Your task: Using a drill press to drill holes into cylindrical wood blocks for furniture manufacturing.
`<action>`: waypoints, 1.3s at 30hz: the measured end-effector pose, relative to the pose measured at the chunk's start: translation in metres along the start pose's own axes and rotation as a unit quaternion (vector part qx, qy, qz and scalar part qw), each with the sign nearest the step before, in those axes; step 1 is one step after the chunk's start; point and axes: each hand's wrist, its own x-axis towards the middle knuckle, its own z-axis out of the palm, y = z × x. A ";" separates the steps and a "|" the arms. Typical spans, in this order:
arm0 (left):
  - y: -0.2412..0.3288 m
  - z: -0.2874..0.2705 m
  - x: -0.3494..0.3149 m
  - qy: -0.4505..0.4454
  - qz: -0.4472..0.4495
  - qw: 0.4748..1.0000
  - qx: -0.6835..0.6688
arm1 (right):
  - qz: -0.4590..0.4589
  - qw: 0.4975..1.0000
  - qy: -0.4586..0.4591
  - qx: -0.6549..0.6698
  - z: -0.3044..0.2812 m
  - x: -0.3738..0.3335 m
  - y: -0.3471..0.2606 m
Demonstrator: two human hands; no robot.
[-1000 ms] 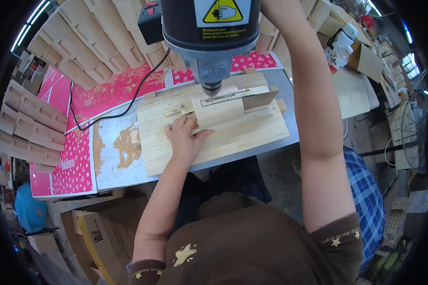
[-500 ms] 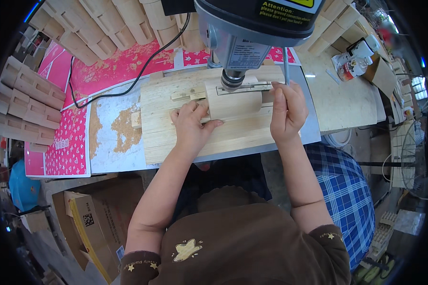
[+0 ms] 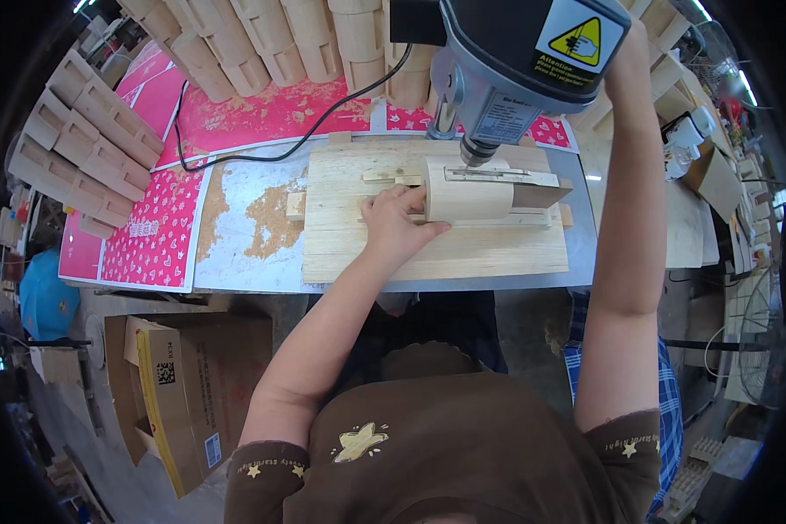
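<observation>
A pale wooden cylinder point(image 3: 467, 200) lies sideways on a flat wooden board point(image 3: 349, 253). My left hand point(image 3: 396, 225) grips its left end, the fingers bent against that end and the thumb stretched along the front. Along the cylinder's top sits a narrow slotted metal strip point(image 3: 498, 176). Just above it hangs the chuck point(image 3: 478, 152) of a grey and black drill press point(image 3: 502, 92); whether a bit touches the strip cannot be made out. My right hand point(image 3: 630, 61) is raised at the right side of the drill head, its fingers hidden behind the housing.
A wooden support block point(image 3: 541, 194) extends from the cylinder's right end. Stacks of slotted wooden cylinders point(image 3: 87, 153) stand at left and back. A black cable point(image 3: 297, 140) crosses the dusty pink sheet point(image 3: 262, 113). Below the table stands an open cardboard box point(image 3: 201, 375).
My right hand has left the strip at the cylinder's right end and risen to the drill head's right side. The left hand stays at the cylinder. The whole view has shifted.
</observation>
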 end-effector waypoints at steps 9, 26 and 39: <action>0.004 -0.001 0.005 0.050 0.035 0.997 -0.050 | 0.125 0.929 -0.318 -0.142 -0.016 -0.160 -0.014; -0.115 -0.274 -0.072 0.211 -0.144 0.962 0.100 | 0.266 0.934 -0.221 0.092 -0.034 -0.234 -0.020; -0.203 -0.223 -0.108 0.388 -0.266 0.881 -0.058 | 0.525 0.817 -0.237 0.019 -0.032 -0.255 -0.010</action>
